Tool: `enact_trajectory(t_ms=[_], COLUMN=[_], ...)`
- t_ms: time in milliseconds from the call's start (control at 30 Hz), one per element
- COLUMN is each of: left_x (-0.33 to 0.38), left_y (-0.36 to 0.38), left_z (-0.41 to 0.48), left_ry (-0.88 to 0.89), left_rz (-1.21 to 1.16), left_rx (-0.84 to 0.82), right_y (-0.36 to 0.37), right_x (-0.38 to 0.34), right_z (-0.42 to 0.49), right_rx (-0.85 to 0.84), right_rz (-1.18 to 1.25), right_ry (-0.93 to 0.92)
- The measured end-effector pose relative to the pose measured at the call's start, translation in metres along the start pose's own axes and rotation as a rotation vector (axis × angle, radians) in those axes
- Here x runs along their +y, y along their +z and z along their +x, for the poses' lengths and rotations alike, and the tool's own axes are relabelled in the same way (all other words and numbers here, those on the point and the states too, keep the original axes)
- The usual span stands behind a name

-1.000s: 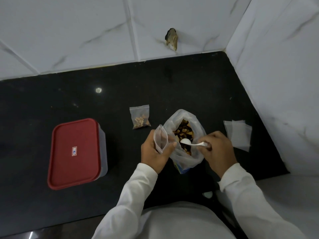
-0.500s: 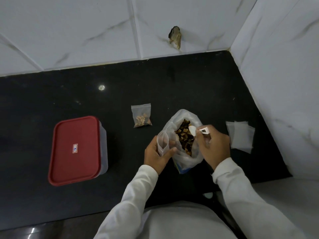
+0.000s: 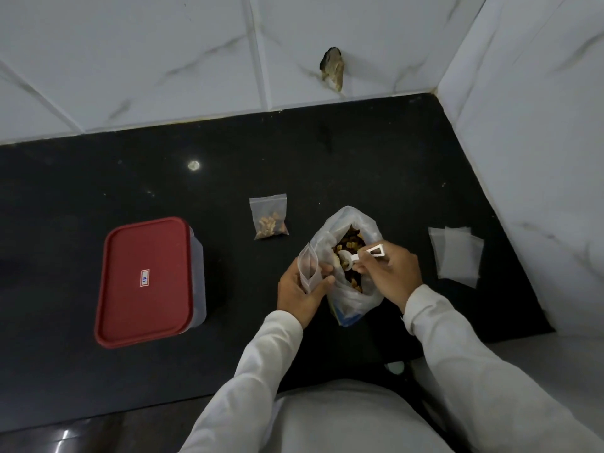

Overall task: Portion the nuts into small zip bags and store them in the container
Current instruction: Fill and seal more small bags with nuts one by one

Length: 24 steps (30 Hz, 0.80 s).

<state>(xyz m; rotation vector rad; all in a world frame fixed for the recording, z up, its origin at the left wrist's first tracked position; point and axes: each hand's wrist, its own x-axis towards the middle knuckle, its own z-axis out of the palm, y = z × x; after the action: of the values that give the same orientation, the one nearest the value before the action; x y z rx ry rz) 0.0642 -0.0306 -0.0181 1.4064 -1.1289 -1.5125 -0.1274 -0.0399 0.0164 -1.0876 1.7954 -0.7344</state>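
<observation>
Left hand (image 3: 299, 291), lower centre of the frame: fingers and thumb curled round a small empty zip bag (image 3: 309, 266), kept upright with its mouth spread just beside the bulk bag, probably so a spoonful travels little. Right hand (image 3: 389, 276), right of it: pinches the handle of a white scoop (image 3: 354, 258), bowl turned toward the small bag inside the bulk bag's mouth; whether it carries nuts cannot be told. Bulk bag (image 3: 354, 304), clear plastic, stands open on the desk (image 3: 327, 158) between the two hands, with the nuts (image 3: 351, 243) heaped inside. Filled zip bag (image 3: 269, 217), above and left of the hands: lies flat, apparently a finished portion awaiting storage. Container (image 3: 145, 279), far left, red lid on, so nothing is stored yet. Spare empty bags (image 3: 457, 253), right of frame, stacked within the right hand's reach. Change: half a second back the scoop's bowl stood at the bulk bag's right rim; it now sits lower and further left, nearer the small bag. The container, filled bag and spares have not moved.
</observation>
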Motion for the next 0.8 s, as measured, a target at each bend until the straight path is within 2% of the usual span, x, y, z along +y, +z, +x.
enact_trajectory(t_ms=[100, 167, 267, 433, 500, 633, 800], left_x=[-0.001, -0.001, -0.003, 0.000, 0.001, 0.002, 0.006], left_y=[0.000, 0.000, 0.000, -0.001, -0.002, -0.003, -0.005], left_z=[0.001, 0.002, 0.001, -0.001, -0.001, -0.001, -0.002], left_ry=[-0.011, -0.002, -0.003, 0.052, 0.058, 0.049, 0.018], left_rz=[0.010, 0.012, 0.000, 0.050, 0.047, 0.064, 0.069], left_rx=[0.010, 0.007, -0.004, -0.034, -0.031, -0.026, -0.024], right_y=[0.010, 0.011, 0.007, 0.013, 0.016, 0.009, 0.001], right_x=[-0.009, -0.012, -0.009, -0.024, -0.031, -0.031, -0.026], right_z=[0.005, 0.003, -0.003, -0.001, 0.007, 0.010, 0.001], right_rx=[-0.014, -0.043, -0.042, -0.007, -0.020, -0.032, -0.021], right_rz=[0.286, 0.394, 0.372, 0.066, 0.135, 0.459, 0.586], right_ry=[0.167, 0.244, 0.295, 0.245, 0.320, 0.504, 0.498])
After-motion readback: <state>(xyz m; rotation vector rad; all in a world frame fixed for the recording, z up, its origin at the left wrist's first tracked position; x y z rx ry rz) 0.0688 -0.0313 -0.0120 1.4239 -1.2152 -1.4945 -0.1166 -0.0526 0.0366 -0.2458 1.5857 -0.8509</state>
